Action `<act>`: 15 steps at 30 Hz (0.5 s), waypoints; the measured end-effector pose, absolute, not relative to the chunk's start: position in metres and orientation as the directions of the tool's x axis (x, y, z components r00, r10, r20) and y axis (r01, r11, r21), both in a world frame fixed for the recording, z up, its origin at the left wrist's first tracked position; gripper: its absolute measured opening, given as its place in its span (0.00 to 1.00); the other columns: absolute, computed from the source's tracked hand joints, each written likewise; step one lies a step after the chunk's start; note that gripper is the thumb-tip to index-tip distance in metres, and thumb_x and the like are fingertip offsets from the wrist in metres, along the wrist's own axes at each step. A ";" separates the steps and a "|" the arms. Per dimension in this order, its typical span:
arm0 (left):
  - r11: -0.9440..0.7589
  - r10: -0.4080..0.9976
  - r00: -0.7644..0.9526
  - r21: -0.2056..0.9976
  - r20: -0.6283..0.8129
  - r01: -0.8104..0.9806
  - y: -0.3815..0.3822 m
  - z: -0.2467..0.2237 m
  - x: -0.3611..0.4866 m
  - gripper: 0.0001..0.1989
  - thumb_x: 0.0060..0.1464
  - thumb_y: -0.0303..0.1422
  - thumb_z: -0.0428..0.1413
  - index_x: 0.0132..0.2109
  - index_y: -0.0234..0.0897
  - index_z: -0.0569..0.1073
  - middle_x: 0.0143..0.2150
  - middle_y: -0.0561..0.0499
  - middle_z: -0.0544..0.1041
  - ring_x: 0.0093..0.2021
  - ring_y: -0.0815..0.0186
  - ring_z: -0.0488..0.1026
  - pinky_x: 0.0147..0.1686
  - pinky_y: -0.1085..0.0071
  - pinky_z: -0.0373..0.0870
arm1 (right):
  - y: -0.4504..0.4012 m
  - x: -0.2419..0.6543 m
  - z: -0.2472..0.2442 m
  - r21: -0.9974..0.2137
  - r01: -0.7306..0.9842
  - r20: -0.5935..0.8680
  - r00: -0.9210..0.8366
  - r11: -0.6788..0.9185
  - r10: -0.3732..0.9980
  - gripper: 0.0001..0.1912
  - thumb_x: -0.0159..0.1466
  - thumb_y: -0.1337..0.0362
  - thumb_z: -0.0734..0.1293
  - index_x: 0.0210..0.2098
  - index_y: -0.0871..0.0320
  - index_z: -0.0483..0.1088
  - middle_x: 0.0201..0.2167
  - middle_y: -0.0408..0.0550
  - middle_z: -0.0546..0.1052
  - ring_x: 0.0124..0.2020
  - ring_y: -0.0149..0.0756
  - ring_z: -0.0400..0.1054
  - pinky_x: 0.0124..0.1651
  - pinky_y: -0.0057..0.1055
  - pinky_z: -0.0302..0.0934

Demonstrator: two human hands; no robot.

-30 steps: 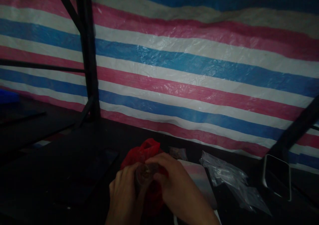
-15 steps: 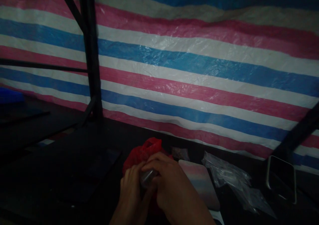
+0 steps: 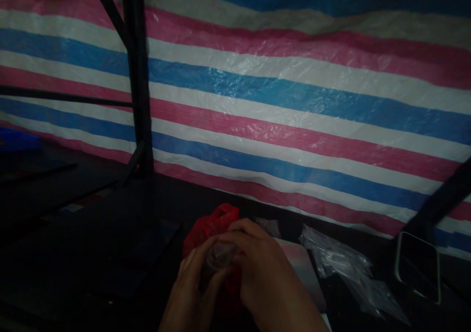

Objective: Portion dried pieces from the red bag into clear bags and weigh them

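Observation:
Between my two hands is a small, shiny, clear plastic thing (image 3: pixel 220 256); the dim light hides whether it is a bag or a container. The fingers of my left hand (image 3: pixel 193 273) wrap round its left side. My right hand (image 3: pixel 255 253) closes on it from the right, its fingertips hidden behind the back of the hand. Just behind and below both hands lies a crumpled red plastic bag (image 3: pixel 208 228). A pale pink and blue flat object (image 3: pixel 303 268) with rounded corners sits under my right forearm, partly covered.
Crumpled clear plastic bags (image 3: pixel 340 258) lie to the right, and a phone (image 3: pixel 418 268) stands tilted beyond them. A small packet (image 3: pixel 269 226) rests behind my right hand. A black metal post (image 3: pixel 138 87) rises at left before a striped plastic sheet (image 3: pixel 287 126).
My right hand has turned slightly and shifted right, showing more of the clear plastic thing. Both hands still hold it. The view has shifted a little.

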State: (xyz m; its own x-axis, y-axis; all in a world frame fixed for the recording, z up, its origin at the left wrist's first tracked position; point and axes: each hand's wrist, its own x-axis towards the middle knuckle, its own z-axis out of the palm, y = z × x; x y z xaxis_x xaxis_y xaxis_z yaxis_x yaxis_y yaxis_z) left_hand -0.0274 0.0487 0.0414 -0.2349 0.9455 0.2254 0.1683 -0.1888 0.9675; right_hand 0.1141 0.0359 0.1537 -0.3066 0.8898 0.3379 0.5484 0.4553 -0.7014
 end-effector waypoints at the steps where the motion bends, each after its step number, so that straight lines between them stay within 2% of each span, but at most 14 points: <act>1: -0.177 0.945 -0.251 0.972 0.211 0.152 0.049 0.042 -0.029 0.23 0.51 0.50 0.63 0.51 0.46 0.81 0.53 0.45 0.86 0.54 0.47 0.83 0.58 0.47 0.78 | 0.037 0.117 0.154 -0.702 0.548 0.361 -0.277 0.455 0.890 0.36 0.55 0.86 0.58 0.51 0.49 0.82 0.52 0.44 0.80 0.54 0.36 0.75 0.58 0.31 0.67; 3: -0.140 0.941 -0.295 0.984 0.166 0.107 0.049 0.044 -0.034 0.25 0.52 0.53 0.62 0.53 0.45 0.80 0.53 0.45 0.85 0.53 0.48 0.83 0.57 0.48 0.79 | 0.041 0.123 0.152 -0.690 0.577 0.385 -0.217 0.436 0.897 0.36 0.56 0.86 0.59 0.53 0.50 0.81 0.55 0.46 0.78 0.54 0.36 0.75 0.58 0.31 0.67; 7: -0.057 0.915 -0.394 0.993 0.093 0.105 0.047 0.049 -0.044 0.34 0.49 0.60 0.61 0.56 0.44 0.77 0.54 0.43 0.85 0.54 0.44 0.83 0.57 0.44 0.78 | 0.053 0.127 0.138 -0.637 0.701 0.305 -0.154 0.322 0.940 0.34 0.54 0.87 0.59 0.49 0.54 0.82 0.50 0.49 0.80 0.51 0.39 0.76 0.57 0.33 0.67; 12: -0.018 0.923 -0.371 0.976 0.100 0.218 0.046 0.049 -0.049 0.34 0.50 0.63 0.58 0.54 0.44 0.75 0.52 0.43 0.85 0.52 0.44 0.83 0.57 0.44 0.77 | 0.075 0.114 0.112 -0.544 0.818 0.199 -0.093 0.189 0.975 0.32 0.53 0.87 0.60 0.49 0.58 0.82 0.53 0.57 0.80 0.59 0.50 0.73 0.64 0.46 0.62; 15: 0.008 0.923 -0.381 0.985 0.060 0.174 0.047 0.052 -0.047 0.35 0.47 0.63 0.57 0.53 0.43 0.75 0.50 0.42 0.85 0.51 0.43 0.84 0.56 0.43 0.78 | 0.083 0.108 0.102 -0.559 0.813 0.183 -0.074 0.166 0.980 0.32 0.55 0.87 0.60 0.53 0.63 0.80 0.58 0.64 0.78 0.62 0.54 0.72 0.65 0.49 0.61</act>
State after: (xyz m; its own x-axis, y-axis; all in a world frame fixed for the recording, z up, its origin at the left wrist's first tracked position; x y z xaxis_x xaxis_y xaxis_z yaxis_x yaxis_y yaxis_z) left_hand -0.0467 0.0467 0.0523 -0.3806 0.9228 0.0599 0.1744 0.0081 0.9846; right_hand 0.1077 0.0830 0.1021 -0.0739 0.9804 0.1829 0.8125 0.1655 -0.5589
